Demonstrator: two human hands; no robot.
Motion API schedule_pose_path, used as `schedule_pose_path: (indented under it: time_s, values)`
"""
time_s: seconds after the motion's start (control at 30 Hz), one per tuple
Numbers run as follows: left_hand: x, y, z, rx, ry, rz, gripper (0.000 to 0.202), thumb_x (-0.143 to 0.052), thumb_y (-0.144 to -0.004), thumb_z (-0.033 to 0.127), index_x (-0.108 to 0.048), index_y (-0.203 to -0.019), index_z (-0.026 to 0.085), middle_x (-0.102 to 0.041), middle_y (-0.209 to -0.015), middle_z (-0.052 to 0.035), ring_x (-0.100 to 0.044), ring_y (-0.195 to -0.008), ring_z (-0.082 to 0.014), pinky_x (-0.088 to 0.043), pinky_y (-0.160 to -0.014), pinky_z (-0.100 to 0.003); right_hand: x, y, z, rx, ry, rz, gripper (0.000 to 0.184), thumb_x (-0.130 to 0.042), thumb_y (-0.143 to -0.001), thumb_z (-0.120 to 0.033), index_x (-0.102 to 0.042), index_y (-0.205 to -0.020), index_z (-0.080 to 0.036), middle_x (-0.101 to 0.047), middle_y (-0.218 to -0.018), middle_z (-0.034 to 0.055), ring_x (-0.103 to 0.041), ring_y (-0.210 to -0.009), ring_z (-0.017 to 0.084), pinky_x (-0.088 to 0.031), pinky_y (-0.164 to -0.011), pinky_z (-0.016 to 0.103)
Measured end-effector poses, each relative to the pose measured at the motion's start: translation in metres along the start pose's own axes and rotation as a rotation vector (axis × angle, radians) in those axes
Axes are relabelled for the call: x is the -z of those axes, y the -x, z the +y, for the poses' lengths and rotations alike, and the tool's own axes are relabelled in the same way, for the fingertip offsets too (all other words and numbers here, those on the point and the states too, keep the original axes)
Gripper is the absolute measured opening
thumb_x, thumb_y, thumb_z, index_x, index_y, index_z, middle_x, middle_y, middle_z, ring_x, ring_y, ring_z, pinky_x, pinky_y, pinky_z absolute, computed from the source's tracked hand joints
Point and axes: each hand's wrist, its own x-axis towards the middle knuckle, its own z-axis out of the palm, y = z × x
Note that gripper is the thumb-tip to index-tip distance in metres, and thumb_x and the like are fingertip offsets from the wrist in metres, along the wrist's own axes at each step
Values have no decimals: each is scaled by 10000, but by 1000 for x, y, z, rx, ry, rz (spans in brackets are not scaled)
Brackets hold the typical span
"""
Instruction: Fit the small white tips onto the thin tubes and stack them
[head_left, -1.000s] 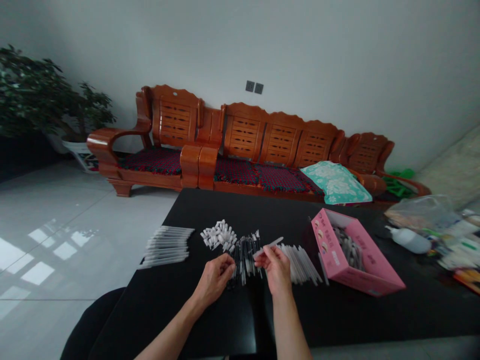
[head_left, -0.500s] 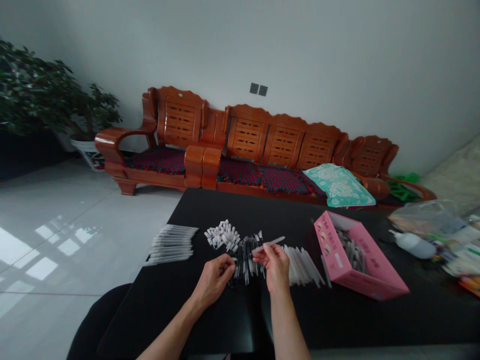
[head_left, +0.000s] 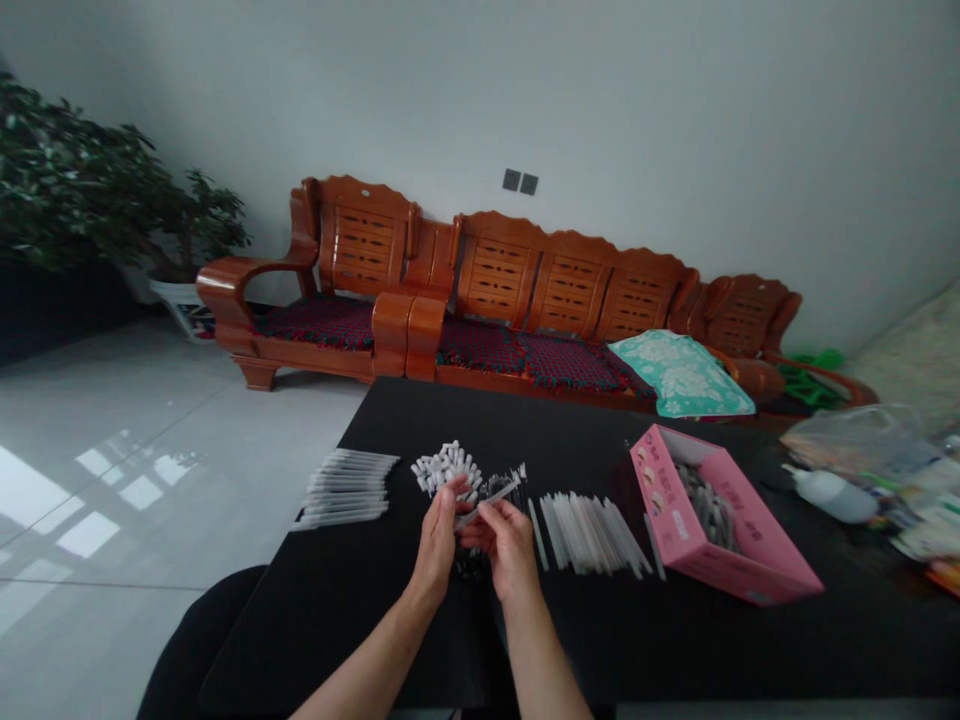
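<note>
A slim pale pen barrel (head_left: 501, 493) slants up to the right between my hands. My right hand (head_left: 508, 545) pinches it between thumb and fingers. My left hand (head_left: 437, 540) is upright at its lower end, fingers stretched out and palm turned toward it; whether it grips that end is hard to see. Just beyond the hands lies a heap of small white caps (head_left: 442, 465). Dark thin pen parts (head_left: 495, 485) lie beneath and behind my hands, mostly hidden. To the right is a row of translucent empty-looking barrels (head_left: 592, 535).
White pens (head_left: 349, 487) lie in a stack at the black table's (head_left: 420, 405) left edge. A pink box (head_left: 679, 515) holding grey pieces stands at the right. Farther right are a white bottle (head_left: 836, 495) and plastic bags (head_left: 855, 437). A wooden sofa (head_left: 409, 320) stands behind.
My right hand has moved left with the barrel, uncovering more of the barrel row. My left hand has turned upright and its fingers have straightened; the hands are now close together.
</note>
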Motion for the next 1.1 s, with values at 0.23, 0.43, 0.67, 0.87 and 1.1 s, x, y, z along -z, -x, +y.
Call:
schedule_pose_path:
  time_s: [0.23, 0.43, 0.67, 0.87, 1.1]
  values:
    - [-7, -7, -3, -14, 146, 81, 530, -285, -923, 561, -478, -1332, 284, -444, -1435, -75, -473, -1256, -239, -441, -976, -386, -8, 4, 11, -106, -144, -57, 220, -765, -674, -297, -637, -744, -133, -689, -602, 35, -665, -493, 173, -528, -430, 231]
    - [14, -18, -1, -111, 91, 76, 525, -297, -928, 528, -511, -1291, 214, -523, -1354, -112, -523, -1196, -232, -450, -950, -380, 19, -10, 3, -276, -323, 58, 118, -721, -698, -216, -654, -681, -121, -679, -532, 31, -646, -440, 149, -504, -386, 205]
    - [55, -33, -19, -162, -611, -20, 194, -577, -802, 275, -684, -920, 164, -692, -835, -48, -641, -736, -181, -492, -727, -300, 51, -16, -10, -249, -460, 97, 78, -669, -746, -166, -671, -674, -136, -691, -550, 19, -626, -430, 117, -488, -396, 190]
    - [53, -37, -36, -262, -1023, -180, 253, -543, -806, 107, -709, -980, 185, -663, -899, -64, -625, -851, -168, -444, -786, -255, 54, -13, -6, -248, -436, 111, 54, -679, -731, -157, -673, -688, -126, -692, -557, 27, -609, -413, 116, -480, -378, 196]
    - [54, -41, -37, -290, -1054, -227, 214, -556, -763, 76, -703, -872, 186, -648, -865, -55, -617, -813, -171, -428, -739, -252, 55, -12, -2, -251, -399, 86, 58, -699, -726, -167, -675, -710, -115, -701, -572, 37, -633, -425, 139, -512, -380, 220]
